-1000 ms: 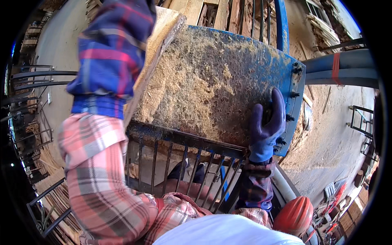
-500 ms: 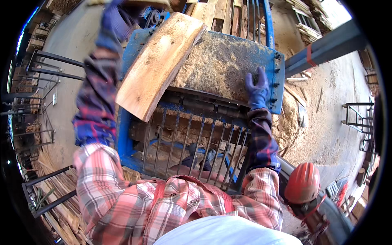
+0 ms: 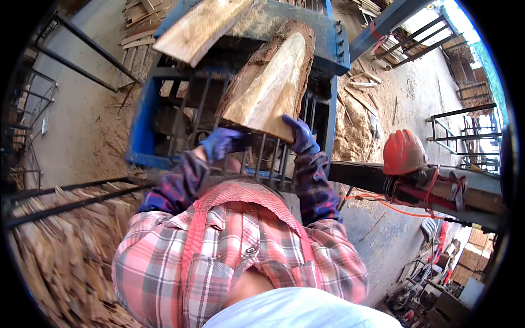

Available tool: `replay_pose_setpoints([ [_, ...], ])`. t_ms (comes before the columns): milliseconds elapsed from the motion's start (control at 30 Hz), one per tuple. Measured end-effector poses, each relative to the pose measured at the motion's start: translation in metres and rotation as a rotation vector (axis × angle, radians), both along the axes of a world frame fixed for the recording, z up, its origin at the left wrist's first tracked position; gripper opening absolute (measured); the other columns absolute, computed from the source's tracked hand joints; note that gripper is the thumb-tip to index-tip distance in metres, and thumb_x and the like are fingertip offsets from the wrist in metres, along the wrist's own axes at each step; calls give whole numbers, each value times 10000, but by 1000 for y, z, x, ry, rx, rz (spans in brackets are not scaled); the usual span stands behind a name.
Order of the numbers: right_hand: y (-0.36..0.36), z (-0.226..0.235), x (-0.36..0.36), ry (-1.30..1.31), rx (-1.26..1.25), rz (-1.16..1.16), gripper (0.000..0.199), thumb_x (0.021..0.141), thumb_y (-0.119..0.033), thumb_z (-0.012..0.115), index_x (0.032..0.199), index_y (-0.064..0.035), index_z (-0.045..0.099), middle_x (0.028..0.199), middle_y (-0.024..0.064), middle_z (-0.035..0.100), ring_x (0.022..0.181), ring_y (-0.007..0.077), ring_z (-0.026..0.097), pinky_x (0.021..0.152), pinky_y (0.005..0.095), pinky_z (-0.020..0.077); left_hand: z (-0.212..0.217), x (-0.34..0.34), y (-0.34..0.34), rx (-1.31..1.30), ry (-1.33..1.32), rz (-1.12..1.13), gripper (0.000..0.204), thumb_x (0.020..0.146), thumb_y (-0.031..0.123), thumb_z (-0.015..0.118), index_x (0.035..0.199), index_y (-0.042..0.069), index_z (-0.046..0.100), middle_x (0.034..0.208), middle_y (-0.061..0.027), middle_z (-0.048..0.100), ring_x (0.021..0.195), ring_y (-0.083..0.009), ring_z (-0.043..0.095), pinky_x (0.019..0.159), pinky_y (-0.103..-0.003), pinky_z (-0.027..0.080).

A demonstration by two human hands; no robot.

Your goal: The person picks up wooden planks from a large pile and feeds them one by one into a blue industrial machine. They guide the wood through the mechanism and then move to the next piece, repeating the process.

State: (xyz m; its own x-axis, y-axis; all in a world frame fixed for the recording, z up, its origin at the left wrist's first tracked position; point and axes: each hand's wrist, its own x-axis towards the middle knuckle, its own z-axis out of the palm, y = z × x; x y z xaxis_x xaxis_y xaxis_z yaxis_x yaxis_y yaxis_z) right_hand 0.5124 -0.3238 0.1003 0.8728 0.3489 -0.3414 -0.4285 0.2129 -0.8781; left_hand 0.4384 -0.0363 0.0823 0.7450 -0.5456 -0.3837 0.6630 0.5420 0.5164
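Sawdust-strewn concrete surrounds a blue steel machine frame (image 3: 143, 134), with split offcuts (image 3: 60, 246) piled at the left. A wedge-shaped log slab (image 3: 273, 87) is held over the frame's bars, its long axis running away from the body. The left hand (image 3: 221, 143) is curled under its near corner; the right hand (image 3: 299, 135) is spread against its near edge, equally close. A red hard hat (image 3: 403, 152) rests on a beam at the right.

Bright daylight falls on a sawdust-strewn concrete floor (image 3: 377, 109) around a blue steel machine frame (image 3: 143, 131), with black metal racks (image 3: 465, 136) at the right, a heap of split wood scraps (image 3: 65, 246) at the lower left, and a red hard hat (image 3: 403, 152) resting on a dark beam (image 3: 361, 176).
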Motion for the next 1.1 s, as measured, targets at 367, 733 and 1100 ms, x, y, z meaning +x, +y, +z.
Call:
replay_pose_setpoints([
  [367,102,-27,-53,101,75,165,494,862,-188,688,1270,36,520,1122,115,652,971,212,656,858,328,536,-99,-6,77,953,-423,717,431,885,282,706,1183,-12,605,1020,-43,660,908,-124,589,808,-273,488],
  [733,242,-64,-69,-1029,-976,126,911,688,-465,806,1363,19,432,1416,389,309,1262,514,421,1053,437,394,-92,29,229,1047,-414,575,490,846,306,743,1171,-45,638,1069,-69,689,934,-105,593,849,-267,465],
  [1100,243,-78,14,-1137,-1416,207,813,702,-544,743,1363,-131,510,1445,224,425,1351,360,392,1152,470,209,-119,106,183,1753,-1068,879,266,797,253,700,965,49,678,1060,-147,670,967,-319,650,850,-390,523],
])
